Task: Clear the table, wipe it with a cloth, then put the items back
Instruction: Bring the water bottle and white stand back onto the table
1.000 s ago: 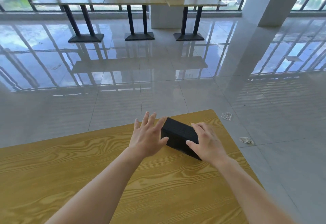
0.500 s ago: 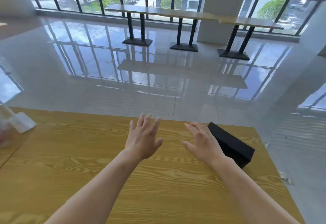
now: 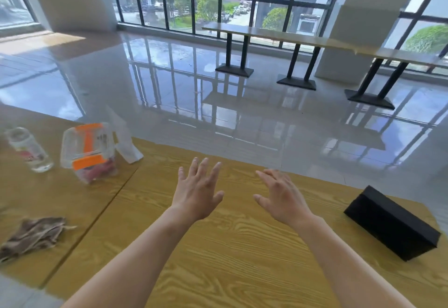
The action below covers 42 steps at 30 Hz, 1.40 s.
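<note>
two hands hover empty, fingers spread: left hand [image 3: 196,193], right hand [image 3: 281,196]; black box [image 3: 392,223] lies on table [image 3: 218,259], long axis far-left to near-right.

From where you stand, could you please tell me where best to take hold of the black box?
Grip the black box across its narrow width near the middle, coming down from above with the right hand, which is nearer. It lies flat and long on the table, its long sides free.
</note>
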Motion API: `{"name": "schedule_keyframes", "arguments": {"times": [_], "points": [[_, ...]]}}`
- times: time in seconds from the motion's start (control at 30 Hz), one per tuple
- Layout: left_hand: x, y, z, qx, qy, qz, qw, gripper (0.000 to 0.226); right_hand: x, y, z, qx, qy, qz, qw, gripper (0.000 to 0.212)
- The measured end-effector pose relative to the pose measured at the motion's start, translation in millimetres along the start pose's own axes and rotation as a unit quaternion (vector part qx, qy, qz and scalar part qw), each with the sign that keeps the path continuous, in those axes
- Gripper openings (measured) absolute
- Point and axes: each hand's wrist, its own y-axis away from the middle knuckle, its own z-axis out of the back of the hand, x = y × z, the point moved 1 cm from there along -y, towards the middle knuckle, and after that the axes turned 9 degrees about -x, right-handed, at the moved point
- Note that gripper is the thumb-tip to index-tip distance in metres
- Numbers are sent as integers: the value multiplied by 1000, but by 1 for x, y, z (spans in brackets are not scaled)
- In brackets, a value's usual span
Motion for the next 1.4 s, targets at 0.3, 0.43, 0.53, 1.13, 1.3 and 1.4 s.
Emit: {"name": "schedule_keyframes", "arguments": {"times": [0.3, 0.43, 0.53, 1.13, 1.3, 1.4], "points": [[118, 43, 40, -26, -14, 71, 997, 77, 120, -30, -37, 7, -16, 63, 998, 68], [154, 53, 48, -38, -18, 116, 992, 75, 152, -50, -51, 19, -33, 104, 994, 67], [174, 53, 52, -44, -27, 146, 988, 74, 167, -70, -61, 28, -43, 133, 990, 66], [279, 11, 44, -66, -72, 216, 971, 69, 233, -188, -115, 71, -78, 220, 970, 64], [345, -12, 46, -71, -101, 209, 970, 72, 276, -231, -142, 72, -74, 209, 972, 59], [399, -27, 51, -74, -127, 209, 967, 65, 305, -261, -160, 65, -71, 176, 980, 57]]}}
